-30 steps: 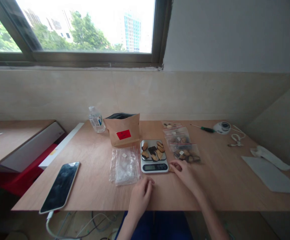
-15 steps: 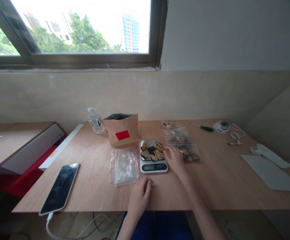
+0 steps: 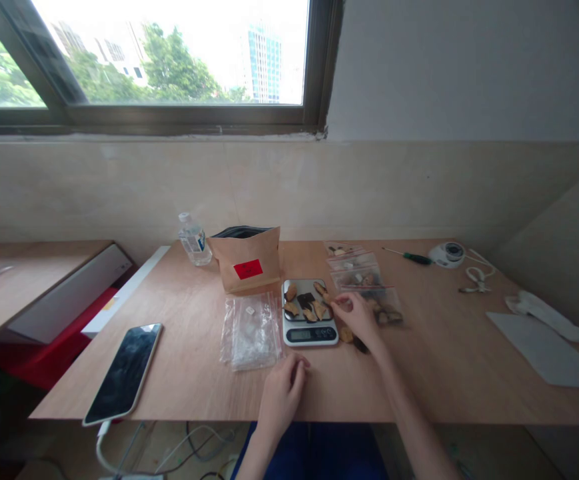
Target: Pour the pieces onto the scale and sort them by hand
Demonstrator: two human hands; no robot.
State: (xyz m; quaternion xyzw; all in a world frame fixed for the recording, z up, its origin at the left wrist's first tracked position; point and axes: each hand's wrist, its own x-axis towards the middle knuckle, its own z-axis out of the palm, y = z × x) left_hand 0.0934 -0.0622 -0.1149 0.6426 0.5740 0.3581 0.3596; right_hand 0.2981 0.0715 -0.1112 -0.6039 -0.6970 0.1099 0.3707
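Note:
A white digital scale stands mid-table, its metal plate holding several brown dried slices and a dark piece. At the plate's right edge, my right hand pinches a brown dried slice between thumb and fingertips. More pieces, one tan and one dark, lie on the table below that hand. My left hand rests near the front edge with loosely curled fingers and nothing visible in them. Clear plastic zip bags lie flat just left of the scale.
A brown paper pouch stands open behind the bags, beside a water bottle. Filled zip bags lie behind my right hand. A phone is at left; a screwdriver and white camera are at right.
My right hand has shifted slightly right and a slice has moved with its fingertips towards the plate's edge. Pieces on the table beside the scale now show. My left hand stays put.

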